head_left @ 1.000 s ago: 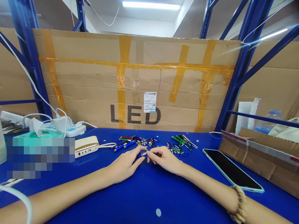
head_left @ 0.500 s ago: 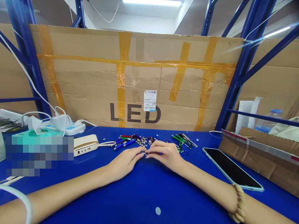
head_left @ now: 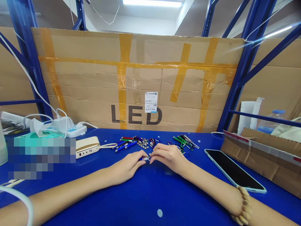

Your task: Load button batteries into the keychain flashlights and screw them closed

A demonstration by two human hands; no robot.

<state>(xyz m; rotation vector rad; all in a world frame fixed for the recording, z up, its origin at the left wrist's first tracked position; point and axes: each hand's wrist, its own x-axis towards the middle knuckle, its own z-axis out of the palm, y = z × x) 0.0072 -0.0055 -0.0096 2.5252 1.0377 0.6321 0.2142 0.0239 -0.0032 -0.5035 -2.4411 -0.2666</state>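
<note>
Over the middle of the blue table, my left hand [head_left: 129, 165] is closed around a small blue flashlight [head_left: 145, 158] whose silver end pokes out past the fingertips. My right hand [head_left: 169, 157] has thumb and fingers pinched together at that silver end; what lies between them is too small to make out. Just behind my hands lies a pile of silver button cells [head_left: 144, 143]. Left of the pile are several blue, green and red flashlight tubes [head_left: 125, 145]. On the right, green and silver tubes with carabiner clips [head_left: 184, 142] lie together, partly behind my right hand.
A white and gold power bank [head_left: 88, 147] with a strap sits on the left, near a power strip [head_left: 76, 130] and cables. A phone [head_left: 235, 171] and an open cardboard box [head_left: 263, 163] are on the right. A large cardboard sheet [head_left: 94, 84] stands along the back.
My hands have drawn slightly apart, and more of the flashlight's silver end shows between them. My right fingertips have shifted a little to the right.
</note>
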